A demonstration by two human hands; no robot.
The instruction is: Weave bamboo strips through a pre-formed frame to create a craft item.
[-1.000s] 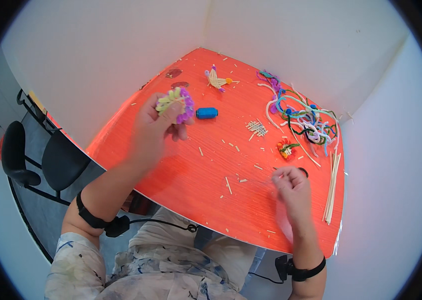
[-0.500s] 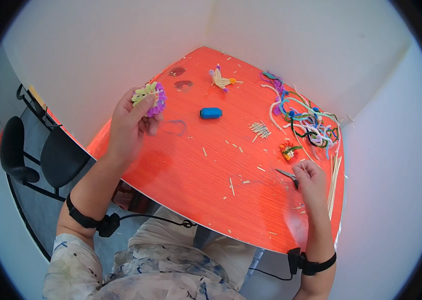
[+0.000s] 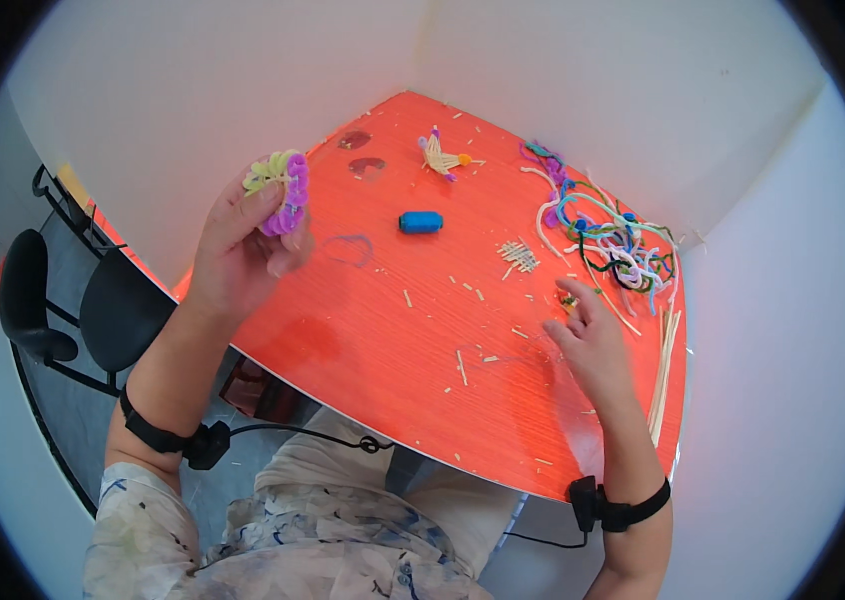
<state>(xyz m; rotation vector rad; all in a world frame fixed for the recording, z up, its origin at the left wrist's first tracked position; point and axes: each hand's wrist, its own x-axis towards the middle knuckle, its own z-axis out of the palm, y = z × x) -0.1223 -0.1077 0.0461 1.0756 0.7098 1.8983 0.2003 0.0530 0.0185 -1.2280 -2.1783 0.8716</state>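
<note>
My left hand (image 3: 235, 240) is closed on a round pipe-cleaner flower (image 3: 283, 190), pale yellow-green on one side and purple on the other, raised above the table's left edge. Thumb on its face, the fingers lie behind it. My right hand (image 3: 593, 350) is open with thumb and fingers apart, and nothing shows between them. It hovers over a small red, orange and green pipe-cleaner piece (image 3: 570, 300), mostly hidden by the fingers. A little beyond lies a small mat of crossed stick pieces (image 3: 519, 257). The dark scissors are not visible, probably covered by the right hand.
On the red table (image 3: 383, 330), a blue thread spool (image 3: 421, 222) lies mid-table, with a star-like stick figure (image 3: 440, 157) farther back. Tangled pipe cleaners (image 3: 618, 240) and long thin sticks (image 3: 665, 375) line the right side. Stick scraps are scattered about. A black chair (image 3: 128, 310) stands left.
My right hand has opened from a pinch and moved slightly left and farther forward, covering most of the red-orange piece. My left hand has shifted left, turning the flower a little.
</note>
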